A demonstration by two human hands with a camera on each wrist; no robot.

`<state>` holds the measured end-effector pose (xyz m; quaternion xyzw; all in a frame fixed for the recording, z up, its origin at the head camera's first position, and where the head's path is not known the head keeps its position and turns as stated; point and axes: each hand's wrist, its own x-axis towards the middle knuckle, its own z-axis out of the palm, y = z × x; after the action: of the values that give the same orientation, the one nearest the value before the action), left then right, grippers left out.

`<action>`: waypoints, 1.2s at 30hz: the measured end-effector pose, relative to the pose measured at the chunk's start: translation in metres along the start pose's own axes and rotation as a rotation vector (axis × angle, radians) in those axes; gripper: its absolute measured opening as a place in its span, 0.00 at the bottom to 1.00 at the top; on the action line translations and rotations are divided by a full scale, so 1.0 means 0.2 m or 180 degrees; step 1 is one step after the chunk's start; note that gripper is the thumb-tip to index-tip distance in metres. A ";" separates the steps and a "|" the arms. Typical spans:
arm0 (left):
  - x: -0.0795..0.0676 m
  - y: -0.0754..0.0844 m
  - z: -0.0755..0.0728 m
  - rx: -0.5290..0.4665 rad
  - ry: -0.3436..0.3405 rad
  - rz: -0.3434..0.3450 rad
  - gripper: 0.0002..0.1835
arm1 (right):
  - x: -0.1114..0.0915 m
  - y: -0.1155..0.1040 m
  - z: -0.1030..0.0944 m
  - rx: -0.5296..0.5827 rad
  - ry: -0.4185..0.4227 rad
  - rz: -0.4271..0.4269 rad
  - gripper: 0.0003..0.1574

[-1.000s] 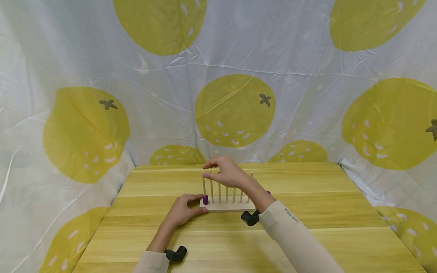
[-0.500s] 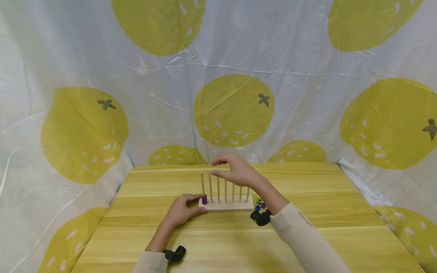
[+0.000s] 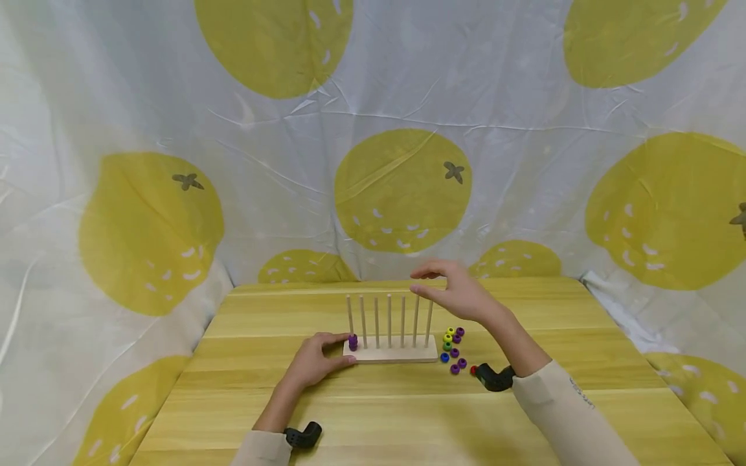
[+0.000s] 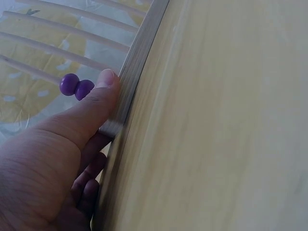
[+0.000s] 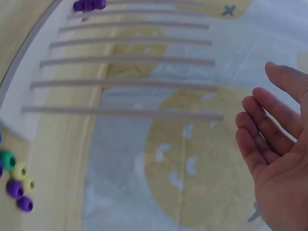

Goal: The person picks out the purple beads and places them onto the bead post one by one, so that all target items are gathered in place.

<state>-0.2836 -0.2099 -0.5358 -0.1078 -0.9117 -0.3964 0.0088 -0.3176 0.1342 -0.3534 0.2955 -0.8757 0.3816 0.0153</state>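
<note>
A pale wooden peg stand (image 3: 393,354) sits on the table, with several thin upright pegs in a row. A short stack of purple beads (image 3: 353,343) is threaded at the foot of its leftmost peg; the left wrist view shows purple beads (image 4: 70,84) beside the thumb. My left hand (image 3: 313,362) grips the left end of the base, thumb at the front edge and fingers behind. Raised near the tops of the rightmost pegs is my right hand (image 3: 457,292). In the right wrist view this hand (image 5: 279,144) holds nothing, its fingers loosely bent.
Loose beads lie to the right of the stand: several purple beads (image 3: 455,353), yellow beads (image 3: 449,334), a green bead (image 3: 447,346), a blue bead (image 3: 445,357) and a red bead (image 3: 474,370) by the right wrist camera. A lemon-print curtain (image 3: 402,188) hangs behind the wooden table (image 3: 373,414).
My right hand has moved right along the peg tops, from the leftmost peg to the rightmost ones, uncovering the loose beads. The left hand keeps its grip on the base.
</note>
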 end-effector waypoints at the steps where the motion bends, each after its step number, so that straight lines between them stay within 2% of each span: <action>1: 0.00 0.00 0.00 0.0006 0.0011 -0.0001 0.31 | -0.02 0.02 -0.01 0.0015 0.0029 0.0034 0.22; 8: 0.00 0.00 0.00 0.0010 0.0031 0.0000 0.31 | -0.12 0.20 -0.06 0.0016 0.0162 0.0201 0.22; 18: 0.01 -0.01 0.00 0.0022 0.0010 -0.0019 0.31 | -0.23 0.43 -0.06 -0.0068 0.0173 0.0457 0.24; 25: 0.00 0.00 0.01 0.0027 0.0002 -0.0035 0.31 | -0.30 0.60 -0.01 -0.0067 0.0193 0.0599 0.20; 36: 0.01 0.01 0.00 0.0001 -0.0006 -0.0043 0.31 | -0.31 0.79 0.10 -0.0040 0.0108 0.0733 0.18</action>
<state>-0.2845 -0.2084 -0.5353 -0.1019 -0.9124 -0.3963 0.0053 -0.3456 0.2368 -0.4878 0.1863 -0.9059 0.3802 -0.0120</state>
